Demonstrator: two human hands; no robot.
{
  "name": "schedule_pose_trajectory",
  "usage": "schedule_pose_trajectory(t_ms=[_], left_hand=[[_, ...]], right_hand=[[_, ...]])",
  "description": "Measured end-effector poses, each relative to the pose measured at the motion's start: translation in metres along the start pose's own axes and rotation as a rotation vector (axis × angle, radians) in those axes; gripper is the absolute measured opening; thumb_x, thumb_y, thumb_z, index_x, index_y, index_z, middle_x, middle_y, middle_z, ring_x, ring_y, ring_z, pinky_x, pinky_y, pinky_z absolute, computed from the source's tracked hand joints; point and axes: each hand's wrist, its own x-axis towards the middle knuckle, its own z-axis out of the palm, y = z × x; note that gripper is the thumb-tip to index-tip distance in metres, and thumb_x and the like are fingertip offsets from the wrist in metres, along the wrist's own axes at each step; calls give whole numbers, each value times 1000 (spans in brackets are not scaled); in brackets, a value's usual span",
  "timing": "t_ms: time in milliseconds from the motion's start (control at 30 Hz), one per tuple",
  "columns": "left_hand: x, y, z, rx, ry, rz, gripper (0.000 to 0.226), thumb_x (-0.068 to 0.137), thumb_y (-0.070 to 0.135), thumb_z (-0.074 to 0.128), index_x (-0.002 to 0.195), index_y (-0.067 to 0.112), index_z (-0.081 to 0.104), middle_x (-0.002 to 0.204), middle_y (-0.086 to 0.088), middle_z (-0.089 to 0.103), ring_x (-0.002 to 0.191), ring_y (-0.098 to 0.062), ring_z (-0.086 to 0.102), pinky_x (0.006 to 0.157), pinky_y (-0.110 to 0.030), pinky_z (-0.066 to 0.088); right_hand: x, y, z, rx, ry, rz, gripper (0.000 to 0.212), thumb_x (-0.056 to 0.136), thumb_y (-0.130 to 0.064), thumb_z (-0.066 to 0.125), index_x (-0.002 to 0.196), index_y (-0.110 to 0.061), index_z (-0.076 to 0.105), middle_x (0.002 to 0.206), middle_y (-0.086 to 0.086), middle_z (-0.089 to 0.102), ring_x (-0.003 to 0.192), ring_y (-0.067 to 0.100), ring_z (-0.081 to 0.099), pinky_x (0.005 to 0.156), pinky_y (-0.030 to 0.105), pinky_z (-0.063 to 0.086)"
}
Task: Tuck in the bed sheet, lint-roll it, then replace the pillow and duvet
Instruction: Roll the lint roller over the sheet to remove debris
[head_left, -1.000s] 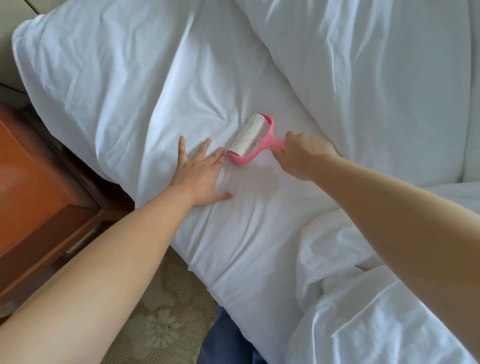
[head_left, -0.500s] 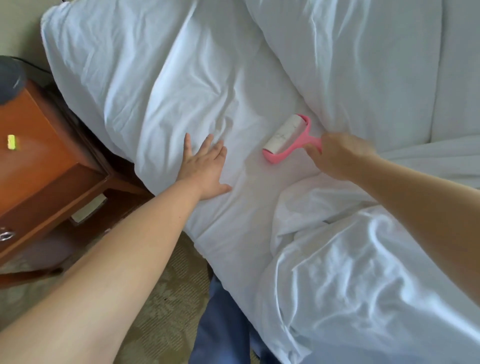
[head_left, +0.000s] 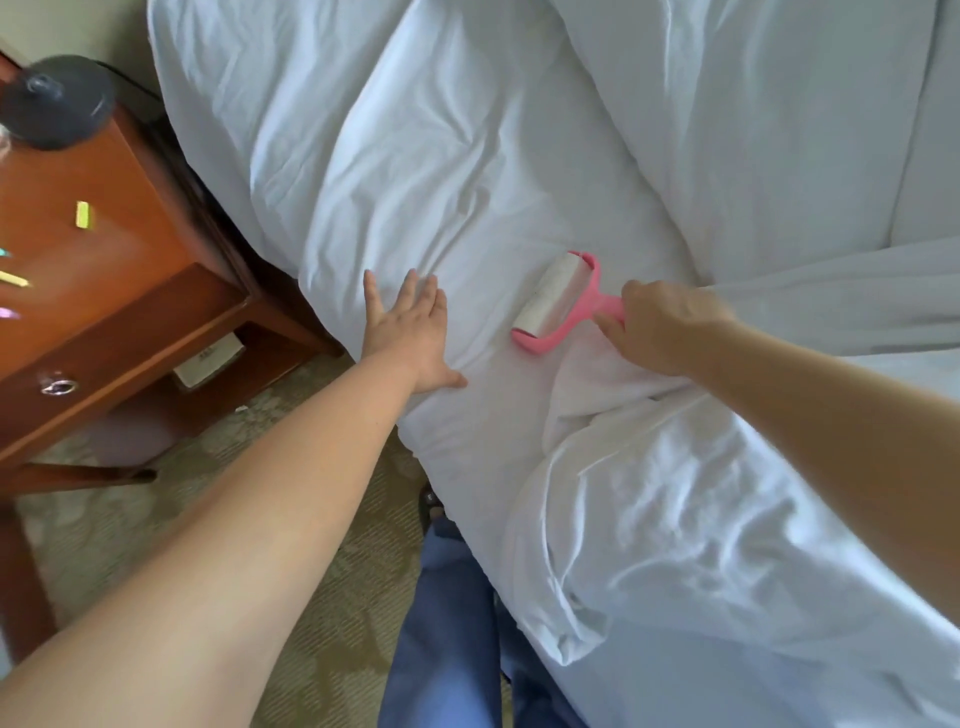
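A wrinkled white bed sheet (head_left: 426, 171) covers the mattress. My right hand (head_left: 662, 327) grips the pink handle of a lint roller (head_left: 558, 304), whose white roll lies on the sheet. My left hand (head_left: 410, 332) presses flat on the sheet just left of the roller, fingers spread. A white pillow (head_left: 753, 119) lies at the upper right. The bunched white duvet (head_left: 701, 519) is heaped at the lower right, under my right forearm.
A wooden nightstand (head_left: 104, 291) stands left of the bed, with a dark round lamp base (head_left: 57, 101) and small coloured items on top. Patterned carpet (head_left: 322, 545) lies below. My blue trouser legs (head_left: 447, 623) stand against the bed's edge.
The roller and my right hand have moved toward the duvet, away from my left hand. My view has shifted, bringing more of the nightstand and duvet into sight.
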Motion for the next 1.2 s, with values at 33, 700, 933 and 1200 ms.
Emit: schedule_pose_trajectory(t_ms=[33, 700, 933, 1200], left_hand=[[1, -3, 3, -14, -11, -10, 116, 74, 76, 52, 152, 10, -1, 160, -5, -10, 146, -23, -16, 108, -64, -13], [31, -61, 7, -58, -94, -38, 124, 70, 83, 49, 152, 9, -8, 158, -5, -20, 145, -26, -19, 110, -65, -10], [17, -28, -6, -49, -103, 35, 122, 74, 78, 51, 151, 8, -11, 158, -6, -20, 145, -24, -18, 110, -62, -10], [30, 1, -27, -55, -34, 107, 115, 78, 73, 51, 152, 8, -7, 159, -6, -19, 146, -22, -17, 114, -58, -10]], right_hand=[[5, -6, 0, 3, -5, -3, 52, 99, -48, 34, 118, -3, 50, 123, 21, 56, 112, 36, 55, 85, 37, 40], [56, -79, -8, 116, 14, -2, 55, 100, -51, 24, 118, -5, 49, 116, 13, 58, 105, 33, 57, 71, 32, 35], [5, -17, -8, 58, -14, 45, 55, 98, -54, 29, 111, -6, 52, 113, 16, 61, 102, 35, 59, 72, 34, 35], [8, 23, -17, 156, -48, 232, 52, 99, -50, 30, 116, -7, 55, 118, 16, 60, 108, 33, 57, 76, 33, 36]])
